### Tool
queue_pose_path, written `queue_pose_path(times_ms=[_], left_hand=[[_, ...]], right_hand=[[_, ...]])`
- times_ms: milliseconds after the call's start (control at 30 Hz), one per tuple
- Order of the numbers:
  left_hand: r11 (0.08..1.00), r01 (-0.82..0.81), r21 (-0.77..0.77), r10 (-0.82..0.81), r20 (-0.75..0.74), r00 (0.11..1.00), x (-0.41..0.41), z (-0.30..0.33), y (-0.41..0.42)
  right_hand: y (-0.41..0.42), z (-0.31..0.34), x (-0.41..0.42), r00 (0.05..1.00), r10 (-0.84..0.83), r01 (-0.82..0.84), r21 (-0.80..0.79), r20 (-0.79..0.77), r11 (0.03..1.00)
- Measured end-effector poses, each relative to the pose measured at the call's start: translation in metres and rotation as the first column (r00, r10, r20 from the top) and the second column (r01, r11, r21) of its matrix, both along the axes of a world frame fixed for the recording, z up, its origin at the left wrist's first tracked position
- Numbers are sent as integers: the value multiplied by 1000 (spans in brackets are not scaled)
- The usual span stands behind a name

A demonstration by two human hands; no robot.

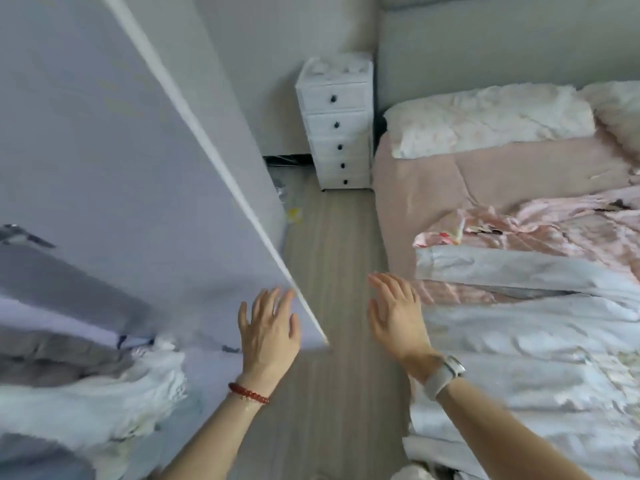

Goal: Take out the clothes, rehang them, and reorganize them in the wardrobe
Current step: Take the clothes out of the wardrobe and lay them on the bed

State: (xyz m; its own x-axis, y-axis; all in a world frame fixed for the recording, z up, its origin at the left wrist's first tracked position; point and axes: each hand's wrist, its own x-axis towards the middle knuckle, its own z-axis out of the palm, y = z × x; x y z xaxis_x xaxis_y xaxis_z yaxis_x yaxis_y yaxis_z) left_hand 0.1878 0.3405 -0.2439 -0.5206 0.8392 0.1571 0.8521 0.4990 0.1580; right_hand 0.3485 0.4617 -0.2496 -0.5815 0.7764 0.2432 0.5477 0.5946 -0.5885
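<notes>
Hands were stretched forward with fingers straight and spread, and neither had hold of anything. The left hand [268, 329], with a red bead bracelet [248, 393] on its wrist, was in front of the lower corner of the wardrobe [114, 161], a pale lilac fabric-covered one on the left; whether its fingertips touched the fabric could not be told. A white edge strip [214, 164] ran diagonally down the wardrobe's corner to a point just beside that hand. The right hand [396, 315], with a pale watch [445, 374] on its wrist, hovered over the wooden floor [332, 244] between the wardrobe and the bed [415, 188], close to the bed's edge. At the lower left, at the wardrobe's opening, white clothes [114, 396] with lacy edges bulged out, with a grey garment [55, 355] above them; how they hung inside was blurred. On the bed, over a pink sheet, a heap of white and pale grey clothes [526, 348] lay along the near side, and a pink patterned garment [540, 226] lay crumpled behind it. Two fluffy white pillows [485, 119] sat at the head of the bed. Against the far wall, between wardrobe and bed, stood a narrow white chest of drawers [337, 129] with five drawers, all closed, each with a dark knob, so their contents were hidden.
</notes>
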Motion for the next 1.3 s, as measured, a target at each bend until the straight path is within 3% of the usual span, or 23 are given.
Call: queue_pose_path(times_ms=[167,300,467,600,733,867,933,1000,1167,1300], left_hand=[[904,-426,46,428,-61,902,-106,30,-169],[770,-628,115,638,-86,766,-159,69,-277],[664,-726,178,747,-127,652,-207,113,-351],[645,-703,301,763,-191,618,-242,150,-373],[640,-692,335,768,-303,564,-284,178,-373],[585,-795,159,793,-316,521,-335,194,-376],[526,-845,95,826,-294,481,-353,188,-383],[511,-854,94,832,-303,464,-360,182,-387],[506,-846,169,840,-320,439,-361,185,-389],[511,-840,183,843,-296,449,-357,180,-396]], right_hand=[[-103,19,-132,945,324,-324,20,-42,946],[-180,42,-224,844,533,-533,22,-52,846],[-251,81,-321,691,719,-713,94,-74,695],[-292,117,-402,573,811,-805,104,-118,584],[-331,167,-488,517,810,-839,26,-276,544],[-359,211,-559,486,809,-874,-188,-331,449],[-371,226,-582,481,797,-844,-439,-365,308],[-378,234,-601,490,781,-781,-593,-389,194],[-393,232,-630,517,788,-767,-590,-334,253],[-400,215,-635,554,746,-831,-290,-370,474]])
